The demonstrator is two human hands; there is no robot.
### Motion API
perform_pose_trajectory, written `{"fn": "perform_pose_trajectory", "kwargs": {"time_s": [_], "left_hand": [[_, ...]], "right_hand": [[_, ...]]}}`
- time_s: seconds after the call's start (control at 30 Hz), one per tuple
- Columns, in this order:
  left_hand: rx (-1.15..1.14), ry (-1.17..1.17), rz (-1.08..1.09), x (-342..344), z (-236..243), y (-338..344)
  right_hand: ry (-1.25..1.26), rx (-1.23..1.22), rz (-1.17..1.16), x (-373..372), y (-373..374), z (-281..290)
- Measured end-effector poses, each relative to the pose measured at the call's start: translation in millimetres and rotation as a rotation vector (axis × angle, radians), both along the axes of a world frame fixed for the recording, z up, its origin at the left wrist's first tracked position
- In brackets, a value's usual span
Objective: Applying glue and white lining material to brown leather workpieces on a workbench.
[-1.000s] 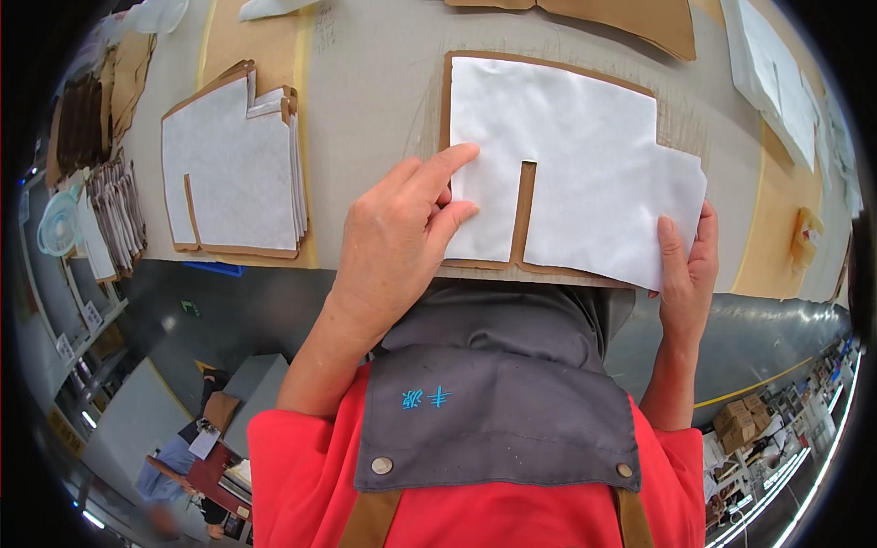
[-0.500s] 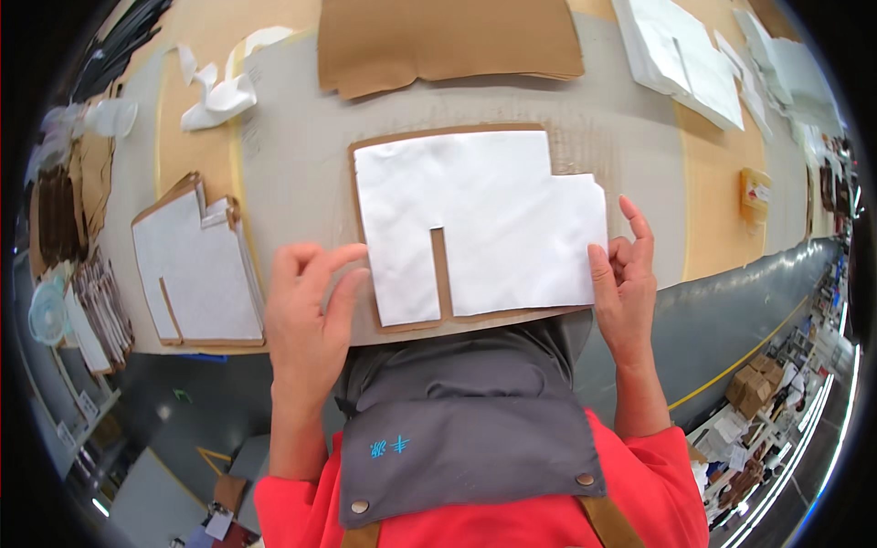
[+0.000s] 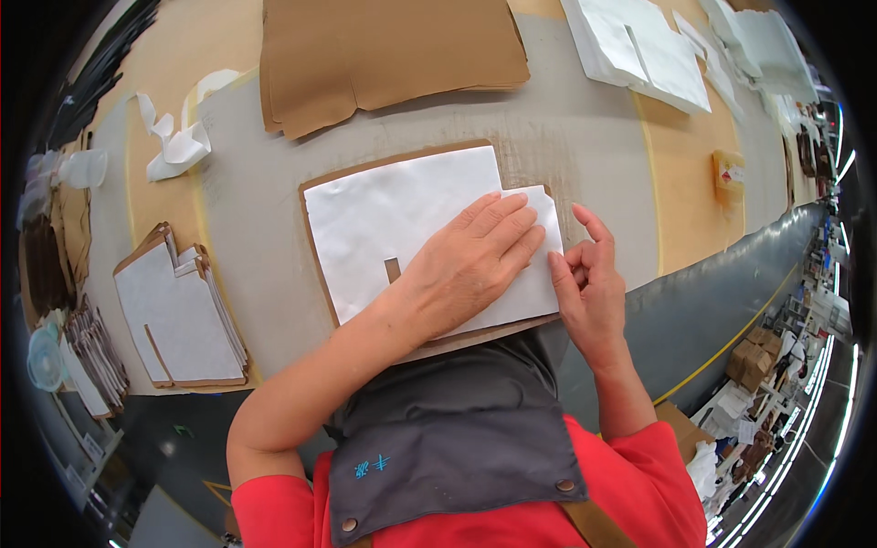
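Note:
A white sheet (image 3: 393, 196) with a stepped corner and a narrow slot lies on a slightly larger brown piece (image 3: 307, 228) of the same outline, at the table's near edge. Flat across the right half of the sheet rests my left hand (image 3: 480, 260), fingers stretched out, its wrist covering part of the slot. My right hand (image 3: 592, 288) is at the sheet's right edge, thumb tip against that edge. Its index finger points up, apart from the thumb, and the other fingers are curled with nothing visible in them.
Brown sheets (image 3: 393, 55) lie stacked at the far side. To the left sits a pile of white-faced brown pieces (image 3: 187, 315), with a crumpled white scrap (image 3: 178, 151) beyond it. White cut sheets (image 3: 630, 50) are stacked far right, near a small yellow container (image 3: 728, 178).
My left hand has moved right from the sheet's left edge and now lies flat on it. The right hand stays by the right edge. The whole view has shifted and turned slightly.

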State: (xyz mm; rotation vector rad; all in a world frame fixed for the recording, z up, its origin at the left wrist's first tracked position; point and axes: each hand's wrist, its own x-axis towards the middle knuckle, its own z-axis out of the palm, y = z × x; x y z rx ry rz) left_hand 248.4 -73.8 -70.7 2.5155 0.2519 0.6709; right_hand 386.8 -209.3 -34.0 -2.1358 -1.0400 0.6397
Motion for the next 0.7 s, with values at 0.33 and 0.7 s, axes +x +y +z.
{"fn": "perform_pose_trajectory", "kwargs": {"time_s": [0.33, 0.7], "left_hand": [[0.045, 0.225, -0.219, -2, 2, 9], [0.069, 0.264, -0.219, -19, 29, 8]], "right_hand": [[-0.216, 0.119, -0.087, 36, -14, 3], [-0.395, 0.227, 0.154, 23, 6, 20]]}}
